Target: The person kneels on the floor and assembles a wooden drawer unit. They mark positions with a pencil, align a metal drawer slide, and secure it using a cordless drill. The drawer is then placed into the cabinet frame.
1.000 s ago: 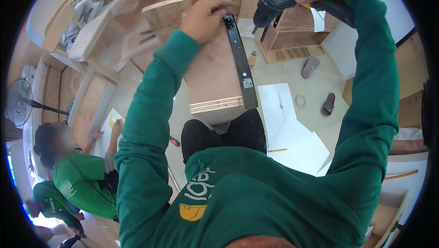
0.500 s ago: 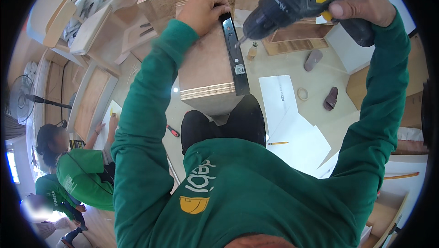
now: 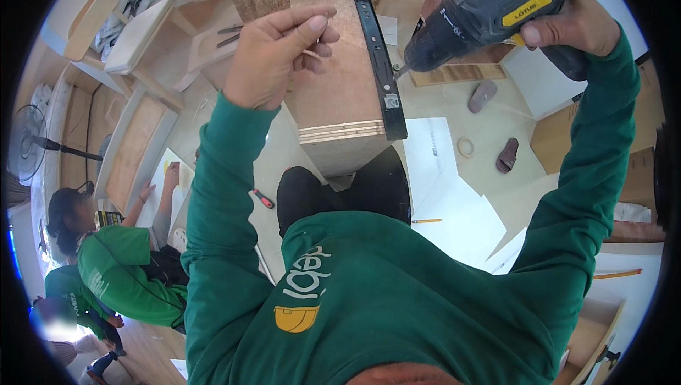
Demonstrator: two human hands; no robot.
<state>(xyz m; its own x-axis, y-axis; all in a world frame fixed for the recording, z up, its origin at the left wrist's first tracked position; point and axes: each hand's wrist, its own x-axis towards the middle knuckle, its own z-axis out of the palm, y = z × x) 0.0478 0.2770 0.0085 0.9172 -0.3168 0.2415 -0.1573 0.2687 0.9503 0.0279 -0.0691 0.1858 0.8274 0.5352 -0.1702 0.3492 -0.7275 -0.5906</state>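
Observation:
A grey-black cordless drill (image 3: 489, 16) with a yellow label is gripped in my right hand (image 3: 578, 26), its bit pointing down-left beside the rail. That rail is a black metal drawer slide (image 3: 379, 66), lying along the right edge of a plywood drawer box (image 3: 326, 90) in front of my knees. Over the box's left side hovers my left hand (image 3: 280, 51), its thumb and fingertips drawn together in a pinch. Anything between those fingertips is too small to make out. The slide lies there with no hand on it.
White sheets (image 3: 447, 193) with a pencil (image 3: 428, 221) lie on the floor at right, near a tape roll (image 3: 465, 147) and slippers (image 3: 506, 156). A red-handled screwdriver (image 3: 263, 198) lies left of my knees. A co-worker in green (image 3: 128, 264) leans over paper at left.
My left hand has let go of the slide's far end and moved left and toward me, fingers now pinched. The drill has shifted slightly to the right, its bit now beside the slide.

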